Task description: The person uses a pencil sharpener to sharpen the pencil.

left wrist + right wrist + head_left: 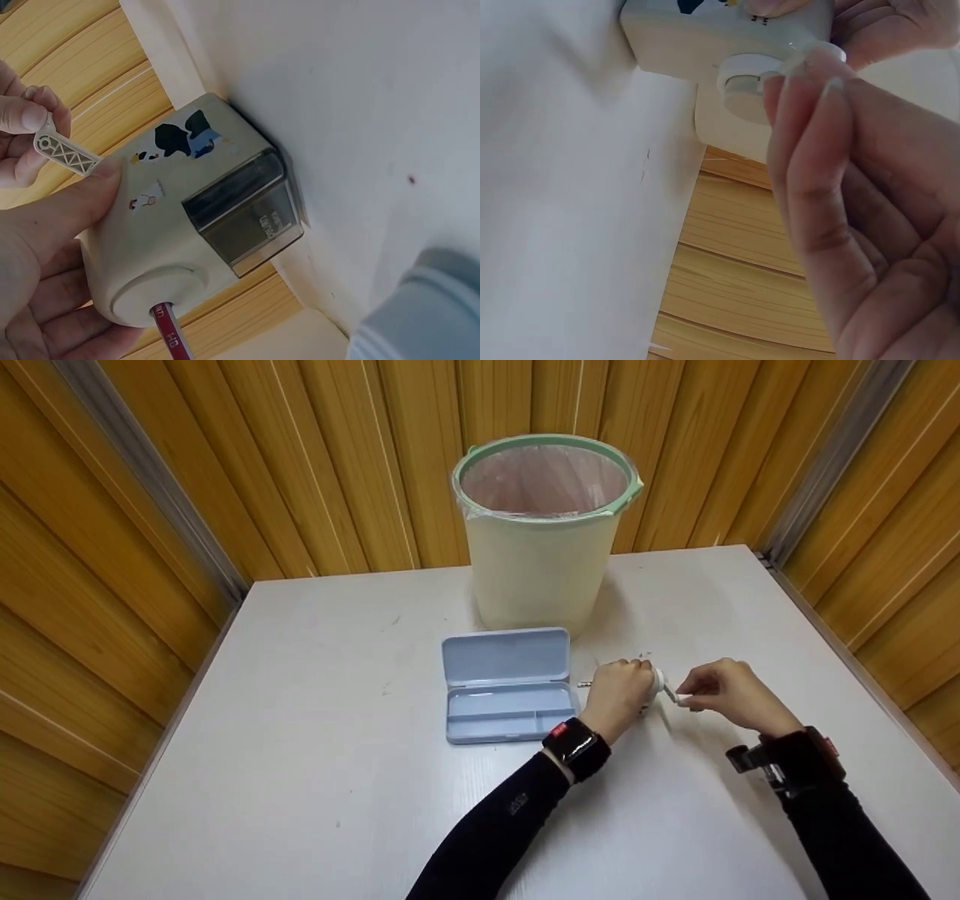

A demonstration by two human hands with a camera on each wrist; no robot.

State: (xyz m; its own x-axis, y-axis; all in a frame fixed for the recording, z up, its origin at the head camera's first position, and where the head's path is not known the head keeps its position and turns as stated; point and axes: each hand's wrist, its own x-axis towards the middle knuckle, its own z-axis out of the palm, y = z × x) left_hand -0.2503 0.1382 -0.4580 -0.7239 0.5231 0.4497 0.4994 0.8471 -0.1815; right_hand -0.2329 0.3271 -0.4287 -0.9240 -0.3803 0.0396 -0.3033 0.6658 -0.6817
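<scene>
**Left hand grips a pencil sharpener while the right hand pinches its crank**

An off-white plastic pencil sharpener with rounded edges [166,236] sits base down on the white worktop [322,697], to the right of centre in the head view. Cartoon stickers, one of them a black-and-white animal, decorate its side, and a smoky see-through drawer [259,217] with pale lettering is set low in its body. A dark red pencil with pale lettering [172,334] stands in the round port at one end. From the opposite end extends a pale plastic crank with a lattice-patterned arm [69,155].

The left hand [621,694] is closed around the sharpener's body, its thumb lying along the casing near the crank. The right hand [739,690] has its thumb and fingertips brought together on the small knob at the crank's end, with the other fingers bent.

Just beside the left hand, on its left, lies a light blue plastic pencil case [506,658], opened flat with its lid towards the back; dividers split its base into compartments. Behind the case stands a cream plastic bin [540,562] with a green rim [551,517] and a clear liner [540,480]. Small dark flecks dot the worktop. Black sleeves [491,832] cover both arms, and yellow-brown wood-look panelled walls [337,457] enclose the space.
</scene>
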